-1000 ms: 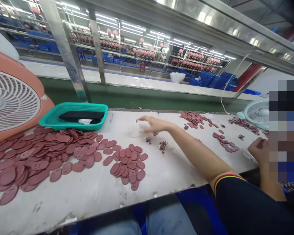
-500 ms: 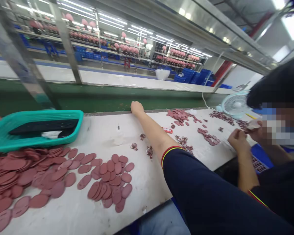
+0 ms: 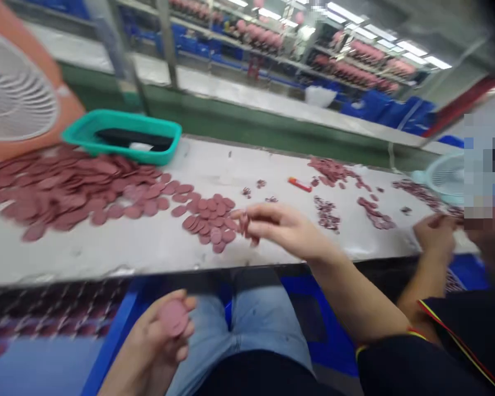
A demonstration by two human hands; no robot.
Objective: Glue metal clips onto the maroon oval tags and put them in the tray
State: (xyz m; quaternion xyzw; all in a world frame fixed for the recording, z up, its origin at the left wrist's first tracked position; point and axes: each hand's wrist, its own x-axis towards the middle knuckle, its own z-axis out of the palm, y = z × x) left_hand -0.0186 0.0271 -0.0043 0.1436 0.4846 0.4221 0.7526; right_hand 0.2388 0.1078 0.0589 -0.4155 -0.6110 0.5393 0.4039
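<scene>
My left hand [image 3: 154,338], low in front of the table edge, is closed on a flat dusky-pink oval disc [image 3: 174,318]. Over the table my right hand [image 3: 278,226] has its fingers bent together beside a small heap of similar discs [image 3: 209,220]. Something reddish shows at those fingertips, but blur hides what it is. A far larger pile of discs [image 3: 74,187] spreads across the left side. Small dark-and-pink pieces [image 3: 326,214] lie in a cluster right of my right hand, with a few tiny clumps [image 3: 246,192] behind it.
A teal basket [image 3: 171,148] holding a black item stands behind the large pile, near an orange fan [image 3: 68,113]. A red-orange tool [image 3: 300,184] lies on the white table [image 3: 148,256]. At right, a co-worker's hands [image 3: 437,234] work near a pale blue fan [image 3: 445,179].
My right hand has come back from the table's far edge to the small disc heap. My left hand, holding a disc, has come into view. The view has shifted down and left.
</scene>
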